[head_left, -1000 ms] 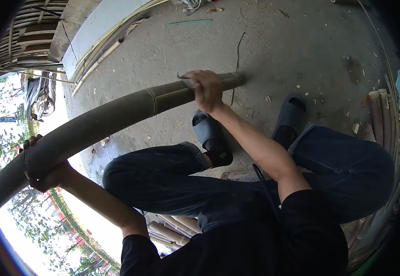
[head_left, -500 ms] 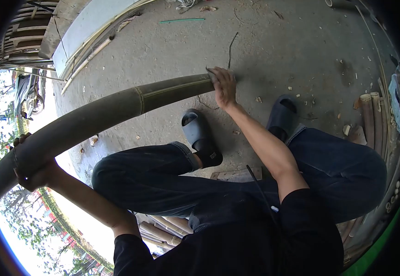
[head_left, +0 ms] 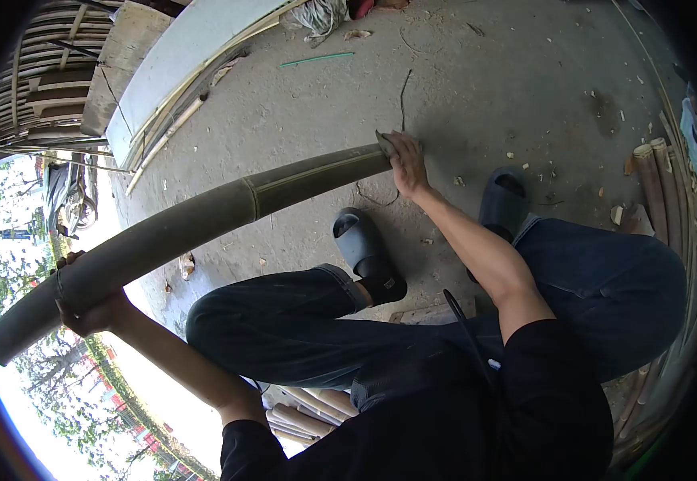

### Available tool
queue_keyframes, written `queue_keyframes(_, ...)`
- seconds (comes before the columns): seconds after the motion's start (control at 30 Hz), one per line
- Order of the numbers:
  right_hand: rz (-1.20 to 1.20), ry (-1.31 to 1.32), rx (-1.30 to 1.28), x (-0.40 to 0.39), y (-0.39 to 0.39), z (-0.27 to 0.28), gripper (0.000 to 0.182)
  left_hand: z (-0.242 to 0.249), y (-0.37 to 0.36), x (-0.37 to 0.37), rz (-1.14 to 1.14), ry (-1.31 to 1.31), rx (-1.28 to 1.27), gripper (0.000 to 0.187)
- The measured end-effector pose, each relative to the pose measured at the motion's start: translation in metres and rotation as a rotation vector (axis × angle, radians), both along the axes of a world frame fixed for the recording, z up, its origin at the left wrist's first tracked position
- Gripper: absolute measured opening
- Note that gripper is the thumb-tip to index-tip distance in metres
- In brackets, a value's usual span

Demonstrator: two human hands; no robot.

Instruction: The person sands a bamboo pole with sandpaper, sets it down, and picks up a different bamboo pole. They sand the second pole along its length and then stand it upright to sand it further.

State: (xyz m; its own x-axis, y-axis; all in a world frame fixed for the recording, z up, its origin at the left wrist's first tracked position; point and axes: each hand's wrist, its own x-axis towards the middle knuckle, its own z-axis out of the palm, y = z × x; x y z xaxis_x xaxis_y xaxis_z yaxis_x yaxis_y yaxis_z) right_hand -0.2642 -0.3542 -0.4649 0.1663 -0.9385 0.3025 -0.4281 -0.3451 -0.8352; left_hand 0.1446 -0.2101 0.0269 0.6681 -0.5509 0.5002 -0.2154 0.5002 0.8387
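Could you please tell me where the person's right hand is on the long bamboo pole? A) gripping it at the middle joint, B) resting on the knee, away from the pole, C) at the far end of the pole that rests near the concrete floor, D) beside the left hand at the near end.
C: the right hand is at the far end of the bamboo pole, while the left hand grips the near end.

One head-worn view looks steeply down, close over the person's lap; fisheye-wide onto concrete floor [head_left: 525, 72].
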Motion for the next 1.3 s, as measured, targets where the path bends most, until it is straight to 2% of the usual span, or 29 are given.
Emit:
queue_keyframes(0.03,-0.003,-0.001,-0.017,0.019,0.008,0.035,0.055,0.001,0.004,-0.003,0.007,0.004,0.015,0.071)
queue_keyframes(0.13,0.252,-0.209,-0.135,0.081,0.031,0.164,0.059,0.004,-0.003,-0.009,-0.019,0.045,0.037,0.07)
queue_keyframes(0.2,0.336,-0.387,-0.152,0.109,0.048,0.226,0.054,0.009,-0.007,-0.016,-0.014,0.054,0.036,0.07)
queue_keyframes(0.23,0.336,-0.392,-0.157,0.109,0.047,0.217,0.054,0.01,-0.006,-0.021,-0.015,0.048,0.032,0.07)
queue_keyframes(0.3,0.222,-0.225,-0.363,0.107,0.043,0.174,0.052,0.011,-0.004,-0.028,0.041,0.022,0.061,0.07)
queue_keyframes(0.37,0.059,-0.128,-0.302,0.066,0.033,0.099,0.052,0.008,-0.003,-0.03,0.073,0.04,0.041,0.07)
queue_keyframes(0.43,-0.071,0.084,-0.13,0.005,0.029,0.027,0.054,0.004,0.006,-0.029,0.124,0.065,0.023,0.07)
queue_keyframes(0.5,-0.094,0.101,-0.148,0.002,0.027,0.002,0.054,0.003,0.014,-0.025,0.009,0.079,0.009,0.07)
queue_keyframes(0.57,-0.161,0.092,-0.092,0.026,0.031,0.032,0.052,0.004,0.018,-0.03,-0.055,0.104,0.005,0.07)
queue_keyframes(0.63,0.09,-0.167,-0.216,0.074,0.04,0.135,0.051,0.008,0.016,-0.037,0.011,0.067,0.029,0.07)
queue_keyframes(0.7,0.234,-0.291,-0.276,0.115,0.064,0.233,0.056,0.01,0.011,-0.042,0.043,0.077,0.043,0.07)
queue_keyframes(0.77,0.16,-0.296,-0.284,0.137,0.078,0.262,0.056,0.013,0.006,-0.047,0.046,0.001,0.051,0.07)
queue_keyframes(0.8,0.151,-0.3,-0.294,0.137,0.075,0.254,0.056,0.015,0.004,-0.049,0.038,-0.005,0.043,0.07)
queue_keyframes(0.87,0.14,-0.24,-0.451,0.13,0.067,0.203,0.056,0.011,0.001,-0.049,0.104,0.073,0.027,0.069)
queue_keyframes(0.93,-0.017,-0.117,-0.359,0.094,0.062,0.123,0.063,0.006,0.007,-0.041,0.084,0.091,0.014,0.068)
queue_keyframes(1.0,-0.14,0.051,-0.15,0.031,0.056,0.027,0.065,0.003,0.013,-0.032,-0.003,0.123,0.021,0.068)
queue_keyframes(1.03,-0.116,0.193,-0.039,0.005,0.059,-0.001,0.066,0.003,0.017,-0.031,-0.015,0.115,0.001,0.068)
queue_keyframes(1.07,-0.027,0.236,-0.041,-0.01,0.055,0.003,0.067,0.002,0.018,-0.031,-0.074,0.113,-0.024,0.068)
queue_keyframes(1.1,-0.038,0.235,-0.043,-0.003,0.045,0.016,0.067,0.001,0.017,-0.031,-0.131,0.116,-0.037,0.068)
queue_keyframes(1.13,-0.01,0.098,-0.113,0.015,0.041,0.035,0.066,0.002,0.017,-0.034,-0.122,0.116,-0.042,0.069)
queue_keyframes(1.17,0.024,-0.039,-0.172,0.035,0.045,0.063,0.067,0.004,0.02,-0.035,-0.115,0.125,-0.023,0.069)
queue_keyframes(1.2,0.08,-0.086,-0.263,0.057,0.048,0.116,0.065,0.004,0.017,-0.034,-0.099,0.104,-0.022,0.069)
queue_keyframes(1.27,0.242,-0.23,-0.284,0.098,0.057,0.199,0.057,0.007,0.01,-0.038,-0.079,0.065,0.017,0.071)
queue_keyframes(1.3,0.297,-0.296,-0.309,0.109,0.062,0.221,0.054,0.008,0.008,-0.04,-0.075,0.064,0.029,0.071)
